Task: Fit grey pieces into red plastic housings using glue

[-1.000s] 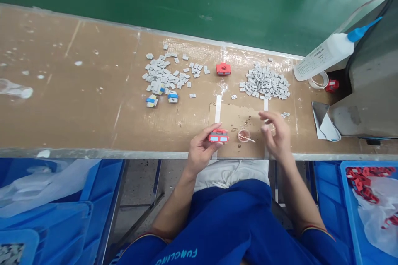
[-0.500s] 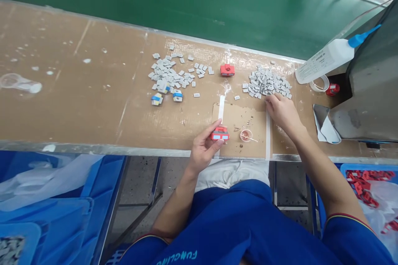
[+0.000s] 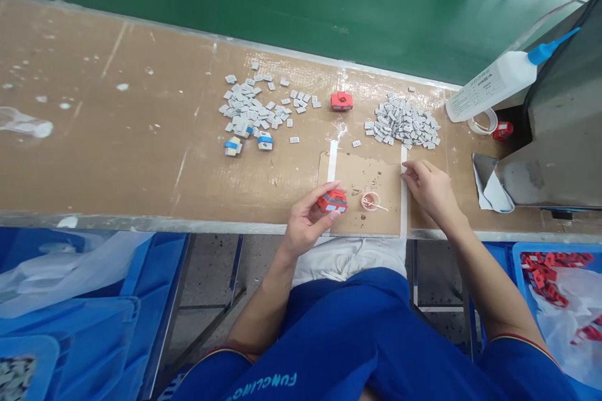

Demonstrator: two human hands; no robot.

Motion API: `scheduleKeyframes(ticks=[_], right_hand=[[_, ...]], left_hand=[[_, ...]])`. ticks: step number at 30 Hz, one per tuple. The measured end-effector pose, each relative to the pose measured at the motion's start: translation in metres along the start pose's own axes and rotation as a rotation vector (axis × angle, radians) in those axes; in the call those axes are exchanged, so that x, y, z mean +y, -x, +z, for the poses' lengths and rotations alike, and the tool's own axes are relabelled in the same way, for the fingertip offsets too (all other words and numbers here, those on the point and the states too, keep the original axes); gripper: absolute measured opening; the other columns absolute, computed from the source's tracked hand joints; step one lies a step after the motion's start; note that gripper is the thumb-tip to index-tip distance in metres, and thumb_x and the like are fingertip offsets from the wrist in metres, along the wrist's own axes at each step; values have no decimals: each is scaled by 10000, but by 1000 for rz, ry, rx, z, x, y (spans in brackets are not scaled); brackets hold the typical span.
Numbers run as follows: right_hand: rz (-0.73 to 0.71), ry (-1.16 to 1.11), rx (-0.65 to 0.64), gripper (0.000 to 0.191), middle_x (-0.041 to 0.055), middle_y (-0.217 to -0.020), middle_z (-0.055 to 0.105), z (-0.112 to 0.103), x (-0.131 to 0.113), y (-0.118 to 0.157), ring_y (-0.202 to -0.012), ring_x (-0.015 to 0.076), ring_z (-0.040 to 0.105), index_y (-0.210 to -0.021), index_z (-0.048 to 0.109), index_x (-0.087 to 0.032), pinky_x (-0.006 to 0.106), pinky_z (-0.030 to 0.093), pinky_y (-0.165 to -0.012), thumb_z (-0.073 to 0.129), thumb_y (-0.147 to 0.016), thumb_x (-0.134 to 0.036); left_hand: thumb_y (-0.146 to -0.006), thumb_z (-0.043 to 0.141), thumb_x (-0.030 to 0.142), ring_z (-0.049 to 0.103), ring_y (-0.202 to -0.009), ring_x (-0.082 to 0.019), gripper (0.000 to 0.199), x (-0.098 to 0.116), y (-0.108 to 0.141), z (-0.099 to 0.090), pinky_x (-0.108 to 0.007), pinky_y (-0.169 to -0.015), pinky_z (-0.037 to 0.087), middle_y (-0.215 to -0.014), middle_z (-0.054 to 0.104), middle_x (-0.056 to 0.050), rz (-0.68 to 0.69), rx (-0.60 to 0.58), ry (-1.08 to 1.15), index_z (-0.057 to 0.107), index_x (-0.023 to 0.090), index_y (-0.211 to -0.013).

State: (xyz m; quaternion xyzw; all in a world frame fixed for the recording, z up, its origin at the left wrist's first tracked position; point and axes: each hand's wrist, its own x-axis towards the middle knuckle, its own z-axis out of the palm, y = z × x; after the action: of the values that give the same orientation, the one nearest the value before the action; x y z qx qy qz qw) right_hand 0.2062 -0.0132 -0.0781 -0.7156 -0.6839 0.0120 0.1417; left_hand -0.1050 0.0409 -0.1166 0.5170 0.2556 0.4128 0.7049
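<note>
Head view: the left hand (image 3: 306,219) grips a red block (image 3: 332,201), while the right hand (image 3: 429,193), apparently empty, rests half-open at the edge of the cardboard sheet (image 3: 371,169), a small cup (image 3: 370,201) between them.

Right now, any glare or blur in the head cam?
Head view: soft glare streaks across the green panel; the bench runs slanted through the frame; the red block in the left hand shows no obvious blur.

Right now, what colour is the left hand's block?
A red block with pale blue patches, best in the head view.
</note>
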Motion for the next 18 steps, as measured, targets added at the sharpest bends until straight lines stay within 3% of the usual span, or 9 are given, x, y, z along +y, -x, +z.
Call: scheduleKeyframes(ticks=[5, 10, 14, 18], right_hand=[[49, -86, 37, 143, 70, -912, 751, -19, -22, -1, -739, 212, 700, -926, 741, -194, 336, 515, -682, 613, -984, -216], [-108, -454, 133, 86, 51, -940, 751, -42, -94, 9, -846, 171, 717, -1015, 716, -212, 289, 559, -736, 645, -1003, -168], [-134, -662, 90, 113, 43, -952, 748, -29, -135, 14, -825, 145, 704, -1075, 688, -217, 270, 574, -730, 633, -1013, -140], [-69, -714, 90, 70, 35, -930, 736, -13, -140, 13, -811, 142, 692, -1015, 675, -216, 270, 568, -712, 643, -1010, -153]], left_hand=[[-919, 792, 264, 754, -1159, -232, 508, 1, 1, 0, -296, -933, 613, -1308, 763, -152, -3, -61, 69, 621, 210, -1394], [-926, 792, 321, 757, -1129, -229, 416, -1, 0, 0, -305, -937, 613, -1325, 752, -153, 12, -92, 92, 665, 193, -1301], [-914, 811, 345, 767, -1123, -219, 451, -2, -1, -1, -290, -973, 601, -1244, 788, -113, 27, -100, 72, 682, 211, -1325], [-906, 821, 323, 773, -1099, -187, 449, -1, 0, 0, -247, -962, 603, -1236, 795, -87, 10, -107, 71, 696, 233, -1328]])
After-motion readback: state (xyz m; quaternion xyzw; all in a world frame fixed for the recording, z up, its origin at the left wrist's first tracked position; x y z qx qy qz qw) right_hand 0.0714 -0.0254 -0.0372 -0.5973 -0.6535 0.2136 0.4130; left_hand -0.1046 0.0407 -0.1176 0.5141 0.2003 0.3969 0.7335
